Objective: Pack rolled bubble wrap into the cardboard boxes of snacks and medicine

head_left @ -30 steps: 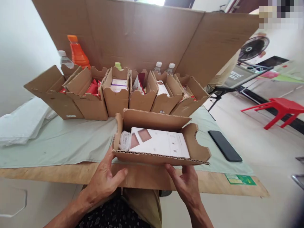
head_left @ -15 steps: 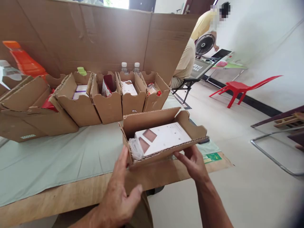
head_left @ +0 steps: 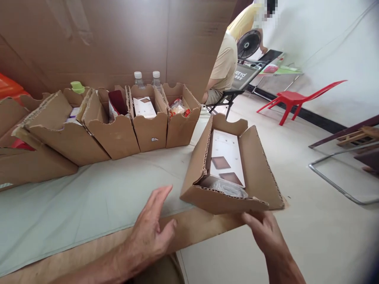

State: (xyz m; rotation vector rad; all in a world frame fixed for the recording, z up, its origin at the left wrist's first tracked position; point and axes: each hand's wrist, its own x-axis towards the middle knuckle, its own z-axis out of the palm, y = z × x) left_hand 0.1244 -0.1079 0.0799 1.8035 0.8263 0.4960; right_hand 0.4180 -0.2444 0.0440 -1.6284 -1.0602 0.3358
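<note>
Left hand (head_left: 152,225), spread and empty, is beside the box (head_left: 260,169) at the worktop's (head_left: 118,193) end; right hand (head_left: 266,232), loosely bent, meets its underside (grip unclear). Stiff, probably light cardboard: best held underneath.

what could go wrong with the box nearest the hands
The box is close to the table's wooden edge, so a nudge could tip it off. The left hand is apart from it, so perhaps only the right hand would steady it. If it tips, the white carton inside might slide out.
</note>
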